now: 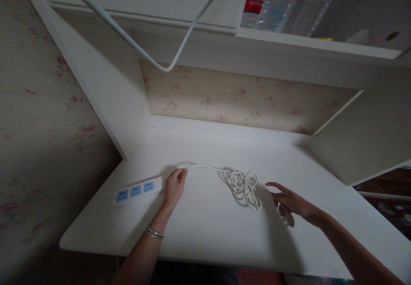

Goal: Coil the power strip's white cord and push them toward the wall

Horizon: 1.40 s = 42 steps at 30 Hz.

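Left hand (174, 187) grip closed, fingertips pinched on the thin white power cord (241, 186) right where it leaves the long white plastic power strip with three blue sockets (136, 189); palm down over the strip's right end; silver bracelet (154, 233) on that wrist. Right hand (289, 201) grip open, fingers spread and pointing left, holding nothing that shows; fingertips just beside the cord's tangle, contact cannot tell; dark patch under the palm, shadow or plug unclear. Cord runs from the left fingertips rightward in a shallow arc, then piles into a loose tangled heap lying between the two hands, nearer the right one. Strip lies flat near the left front part of the plain white table (205, 233), sockets up. Behind the table a panel of pale floral wallpaper (244, 101); above it a white shelf (321, 45) carrying clear plastic water bottles (279, 2), one with a red label; thick white cable (138, 47) hangs in a loop from overhead, well apart from both hands.
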Motion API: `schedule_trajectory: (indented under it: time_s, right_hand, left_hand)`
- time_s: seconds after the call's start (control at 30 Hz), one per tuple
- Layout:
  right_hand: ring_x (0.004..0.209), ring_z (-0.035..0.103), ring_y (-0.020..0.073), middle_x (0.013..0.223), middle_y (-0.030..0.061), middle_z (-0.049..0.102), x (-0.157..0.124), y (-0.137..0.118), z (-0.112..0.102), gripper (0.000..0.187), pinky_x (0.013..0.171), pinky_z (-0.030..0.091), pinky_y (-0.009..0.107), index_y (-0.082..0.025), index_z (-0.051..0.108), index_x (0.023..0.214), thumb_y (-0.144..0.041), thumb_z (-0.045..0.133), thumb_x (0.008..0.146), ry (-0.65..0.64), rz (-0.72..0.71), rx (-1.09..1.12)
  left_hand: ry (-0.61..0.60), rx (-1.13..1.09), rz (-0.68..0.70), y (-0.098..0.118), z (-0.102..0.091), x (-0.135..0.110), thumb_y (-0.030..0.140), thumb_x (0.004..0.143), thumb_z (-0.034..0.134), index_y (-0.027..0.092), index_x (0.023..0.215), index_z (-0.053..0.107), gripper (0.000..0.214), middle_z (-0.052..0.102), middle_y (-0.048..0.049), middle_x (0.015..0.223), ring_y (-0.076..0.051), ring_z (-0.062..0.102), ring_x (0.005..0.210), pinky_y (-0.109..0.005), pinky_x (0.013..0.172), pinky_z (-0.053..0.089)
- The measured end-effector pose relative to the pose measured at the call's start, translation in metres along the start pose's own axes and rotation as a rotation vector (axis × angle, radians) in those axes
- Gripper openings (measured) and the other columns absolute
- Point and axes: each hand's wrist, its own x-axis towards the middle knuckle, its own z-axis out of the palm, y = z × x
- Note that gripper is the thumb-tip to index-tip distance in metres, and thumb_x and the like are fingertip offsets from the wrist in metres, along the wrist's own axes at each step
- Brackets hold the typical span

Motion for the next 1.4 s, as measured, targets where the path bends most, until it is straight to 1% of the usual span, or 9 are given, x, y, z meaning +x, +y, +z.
schedule_trajectory:
  time_s: [0.13,0.27,0.37,0.47,0.67,0.8,0.93,1.13,1.4]
  right_hand:
    - [0.076,0.065,0.0192,0.085,0.0054,0.066,-0.023,-0.027,0.042,0.037,0.065,0.049,0.030,-0.021,0.060,0.103,-0.049,0.050,0.082,-0.211,-0.024,-0.120]
    - [0.088,0.064,0.0217,0.099,0.0070,0.069,-0.030,-0.054,0.073,0.029,0.072,0.047,0.030,-0.023,0.064,0.105,-0.034,0.058,0.080,-0.347,-0.285,-0.444]
    - [0.077,0.065,0.0247,0.083,0.0089,0.071,-0.023,-0.070,0.098,0.017,0.068,0.044,0.033,-0.021,0.067,0.088,-0.035,0.057,0.082,-0.159,-0.399,-0.800]
    - [0.073,0.064,0.0256,0.077,0.0118,0.069,-0.008,-0.082,0.122,0.037,0.067,0.041,0.034,-0.020,0.064,0.075,-0.045,0.043,0.092,0.028,-0.487,-0.941]
    - [0.058,0.055,0.0165,0.064,0.0038,0.060,0.027,-0.095,0.161,0.047,0.056,0.038,0.028,-0.020,0.054,0.072,-0.055,0.030,0.094,0.106,-0.462,-0.280]
    - [0.036,0.031,0.0106,0.047,-0.0074,0.042,0.045,-0.103,0.188,0.044,0.037,0.022,0.024,-0.022,0.047,0.081,-0.063,0.034,0.088,0.030,-0.281,0.312]
    - [0.039,0.030,0.0099,0.051,-0.0089,0.036,0.063,-0.113,0.206,0.041,0.038,0.024,0.023,-0.023,0.043,0.081,-0.064,0.043,0.083,0.082,-0.330,0.604]
    - [0.047,0.036,0.0131,0.057,-0.0060,0.038,0.083,-0.127,0.223,0.040,0.045,0.033,0.025,-0.024,0.040,0.079,-0.063,0.033,0.088,0.278,-0.426,0.549]
    - [0.058,0.046,0.0166,0.062,-0.0021,0.046,0.068,-0.133,0.250,0.041,0.053,0.038,0.028,-0.024,0.043,0.079,-0.060,0.028,0.092,0.135,-0.457,0.183]
  left_hand:
    - [-0.037,-0.011,0.012,0.000,0.003,-0.001,0.041,0.087,0.050,0.020,0.090,0.069,0.028,0.069,-0.0038,0.084,-0.018,0.061,0.077,-0.028,0.071,0.046]
    - [-0.098,-0.027,0.091,0.000,0.006,-0.003,0.029,0.088,0.049,0.020,0.107,0.066,0.027,0.069,-0.0061,0.102,-0.018,0.063,0.091,-0.030,0.081,0.049]
    - [-0.134,0.001,0.168,-0.002,0.006,-0.005,0.025,0.089,0.048,0.022,0.112,0.065,0.029,0.068,-0.0067,0.104,-0.019,0.062,0.096,-0.032,0.085,0.049]
    - [-0.118,0.121,0.269,-0.004,0.004,-0.009,0.024,0.092,0.044,0.023,0.113,0.064,0.029,0.068,-0.0076,0.103,-0.020,0.061,0.098,-0.035,0.090,0.047]
    - [-0.076,0.312,0.231,0.000,0.001,-0.016,0.028,0.093,0.044,0.025,0.110,0.063,0.025,0.068,-0.0080,0.093,-0.022,0.063,0.086,-0.035,0.084,0.046]
    - [-0.041,0.178,0.152,0.004,0.004,-0.019,0.031,0.094,0.044,0.022,0.104,0.062,0.023,0.067,-0.0080,0.097,-0.020,0.063,0.089,-0.031,0.081,0.046]
    - [-0.061,-0.048,0.074,0.011,0.007,-0.023,0.035,0.091,0.048,0.020,0.097,0.063,0.022,0.067,-0.0065,0.093,-0.019,0.062,0.084,-0.029,0.077,0.047]
    - [-0.076,-0.192,-0.007,0.012,0.011,-0.024,0.036,0.089,0.050,0.017,0.105,0.062,0.027,0.067,-0.0074,0.093,-0.017,0.061,0.079,-0.028,0.073,0.047]
    - [0.004,-0.309,-0.043,0.008,0.014,-0.021,0.038,0.088,0.053,0.016,0.108,0.061,0.030,0.067,-0.0098,0.101,-0.019,0.063,0.090,-0.030,0.080,0.050]
